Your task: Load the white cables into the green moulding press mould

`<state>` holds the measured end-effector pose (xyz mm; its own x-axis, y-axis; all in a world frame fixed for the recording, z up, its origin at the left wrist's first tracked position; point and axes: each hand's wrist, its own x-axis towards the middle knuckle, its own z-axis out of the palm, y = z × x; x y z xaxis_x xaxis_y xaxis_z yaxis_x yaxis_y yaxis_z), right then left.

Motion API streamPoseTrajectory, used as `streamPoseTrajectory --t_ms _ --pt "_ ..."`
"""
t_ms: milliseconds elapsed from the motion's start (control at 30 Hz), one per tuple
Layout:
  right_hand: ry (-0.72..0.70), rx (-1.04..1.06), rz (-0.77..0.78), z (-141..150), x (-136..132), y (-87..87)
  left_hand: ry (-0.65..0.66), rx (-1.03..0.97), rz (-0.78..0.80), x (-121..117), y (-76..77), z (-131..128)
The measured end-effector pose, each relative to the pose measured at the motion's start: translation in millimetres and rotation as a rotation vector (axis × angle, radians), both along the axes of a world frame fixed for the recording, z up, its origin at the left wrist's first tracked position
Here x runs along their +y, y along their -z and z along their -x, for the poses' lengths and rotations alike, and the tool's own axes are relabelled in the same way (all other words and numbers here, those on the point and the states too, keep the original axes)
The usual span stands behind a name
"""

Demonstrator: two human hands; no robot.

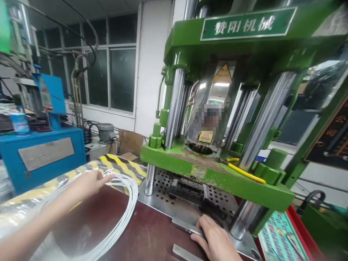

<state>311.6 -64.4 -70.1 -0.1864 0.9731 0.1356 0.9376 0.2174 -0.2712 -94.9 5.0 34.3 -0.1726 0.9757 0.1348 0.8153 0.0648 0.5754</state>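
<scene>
Left hand (88,183) pinches white cable ends (108,172) from the coil (127,203); right hand (214,239), fingers loosely curled, rests on the metal bar (185,225) under the green press (217,174); keep ends aligned.

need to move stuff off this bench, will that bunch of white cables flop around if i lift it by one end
Probably floppy: the white cables are thin and sag in a loose loop beside the left hand. Likely light, and the separate strands may spread or snag on the green press.
</scene>
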Motion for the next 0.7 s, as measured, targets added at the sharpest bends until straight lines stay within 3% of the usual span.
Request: streamPoseTrajectory --t_ms 133,233,333,500,600,700 --pt "-0.032 0.012 -0.068 4.8 -4.9 -9.2 0.305 -0.054 0.177 -21.5 36.8 -63.3" --pt "-0.004 0.021 -0.067 5.8 -7.7 -14.2 0.559 -0.061 0.301 -45.3 50.7 -117.0" --pt "0.020 0.082 -0.080 -1.6 -17.1 -26.0 0.709 -0.006 0.310 -62.4 60.8 -154.3" --pt "0.056 0.271 0.040 -35.2 -55.3 -47.9 0.809 0.047 0.296 -68.0 81.6 -181.0" --pt "0.094 0.329 0.171 -54.8 -78.0 -39.7 0.844 0.076 0.250 -66.9 90.1 -187.3" --pt "0.094 0.289 0.173 -62.7 -88.7 -23.8 0.883 0.082 0.218 -67.0 91.1 -189.3"
